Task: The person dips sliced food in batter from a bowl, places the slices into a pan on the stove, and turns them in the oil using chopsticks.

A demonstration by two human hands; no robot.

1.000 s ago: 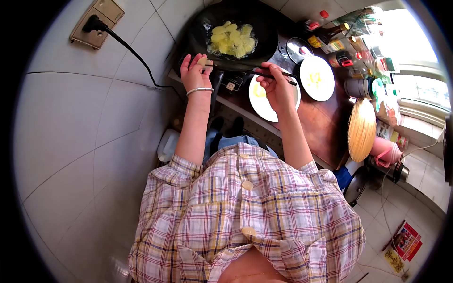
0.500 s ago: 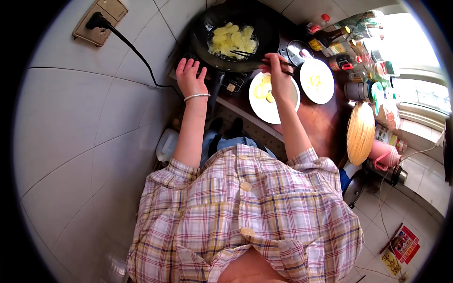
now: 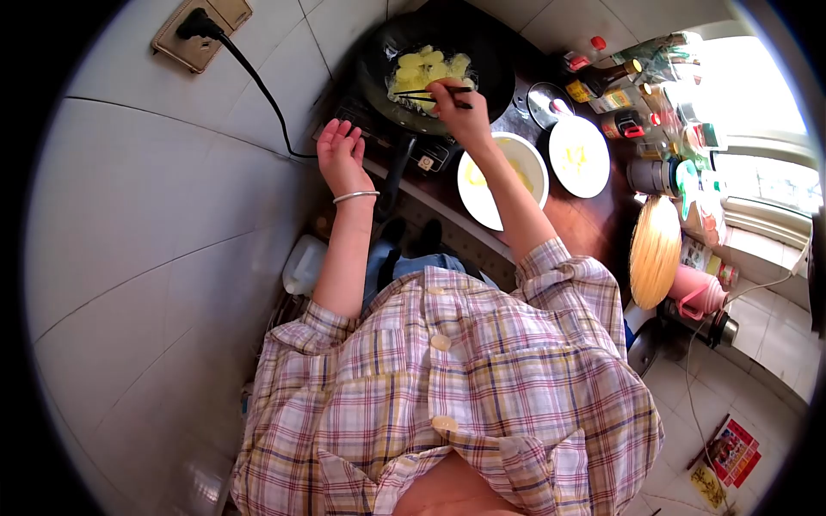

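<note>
My right hand (image 3: 462, 113) grips a pair of dark chopsticks (image 3: 415, 92), held over the wok (image 3: 372, 60). Their tips reach among pale yellow slices (image 3: 428, 67), which look like potato, in bubbling oil. Beside the wok handle (image 3: 393, 176), my left hand (image 3: 343, 156) is raised with its fingers stretched out and nothing in it. A white bowl (image 3: 478, 205) with some yellow slices lies under my right forearm, which covers part of it. To its right is a white plate (image 3: 579, 179) holding small yellow bits.
Several bottles (image 3: 602, 79) and jars crowd the window side of the brown counter (image 3: 589, 228). A round woven board (image 3: 654, 254) and a pink thermos (image 3: 699, 292) stand at the right. A black power cord (image 3: 258, 82) hangs down the tiled wall at the left.
My right hand has moved left over the wok, bringing the chopsticks further across the slices. My left hand has lowered slightly, its fingers closer together. The view has shifted a little.
</note>
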